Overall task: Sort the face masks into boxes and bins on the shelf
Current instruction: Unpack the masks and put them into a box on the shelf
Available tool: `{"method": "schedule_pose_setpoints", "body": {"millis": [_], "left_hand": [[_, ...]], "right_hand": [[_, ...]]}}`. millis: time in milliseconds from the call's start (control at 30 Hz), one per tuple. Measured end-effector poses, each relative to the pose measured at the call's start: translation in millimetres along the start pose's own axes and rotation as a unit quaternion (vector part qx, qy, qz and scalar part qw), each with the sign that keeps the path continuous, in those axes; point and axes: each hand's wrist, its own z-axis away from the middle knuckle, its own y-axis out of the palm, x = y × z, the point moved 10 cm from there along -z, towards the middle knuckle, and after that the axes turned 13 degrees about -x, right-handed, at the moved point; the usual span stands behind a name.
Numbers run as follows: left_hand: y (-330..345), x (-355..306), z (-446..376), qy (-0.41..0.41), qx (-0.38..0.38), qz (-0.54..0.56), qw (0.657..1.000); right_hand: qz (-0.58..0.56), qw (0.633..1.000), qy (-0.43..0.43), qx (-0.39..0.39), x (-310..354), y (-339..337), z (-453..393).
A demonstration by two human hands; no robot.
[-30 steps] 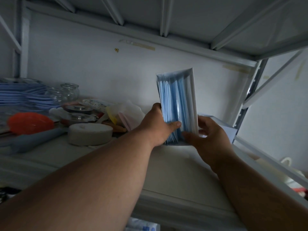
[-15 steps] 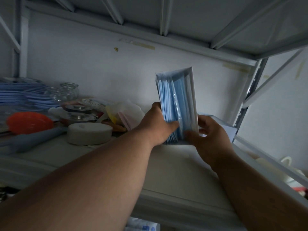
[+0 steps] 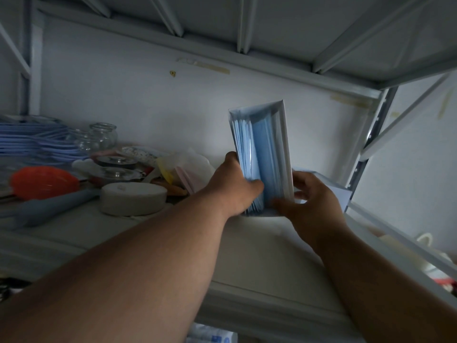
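Blue face masks (image 3: 262, 154) stand packed in a white box (image 3: 284, 144), gripped by both hands over the shelf (image 3: 259, 256).

Left hand (image 3: 235, 189) curls round the stack's near end, thumb pressing the masks; right hand (image 3: 314, 204) clamps the box's lower right wall. Box stands on end, long axis upright, open face toward the camera. Left of the hands sit a white round block (image 3: 133, 198), an orange bowl (image 3: 42, 181) and glass jars (image 3: 102, 136).

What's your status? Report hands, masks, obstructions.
Left hand gripping masks in box. Right hand holding box upright on shelf. Clutter left, nothing blocking.
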Motion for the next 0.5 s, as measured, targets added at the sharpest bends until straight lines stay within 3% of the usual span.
{"method": "schedule_pose_setpoints", "body": {"millis": [500], "left_hand": [[1.2, 3.0, 0.9, -0.002, -0.006, 0.047, 0.999]], "right_hand": [[-0.029, 0.999, -0.001, 0.013, 6.0, 1.9, 3.1]]}}
